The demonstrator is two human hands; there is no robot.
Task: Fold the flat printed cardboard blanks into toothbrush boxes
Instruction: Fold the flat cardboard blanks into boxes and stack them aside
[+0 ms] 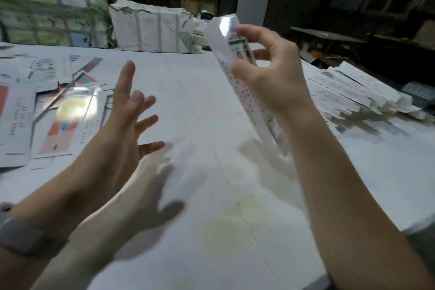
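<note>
right hand (pixel 270 77), right of centre: fingers and thumb curled round upper part of folded box (pixel 244 87), held tilted above tabletop (pixel 211 195), top end toward upper centre of frame. left hand (pixel 127 113), left of centre: fingers spread, holding nothing, clear of box.
flat blanks (pixel 66 113) strewn at left edge; finished boxes (pixel 348 92) piled at right edge.
judged step: box formed, top flap apparently closed; lower end hidden by forearm, cannot tell.
next move likely: set box on right pile, left hand fetch fresh blank.
</note>
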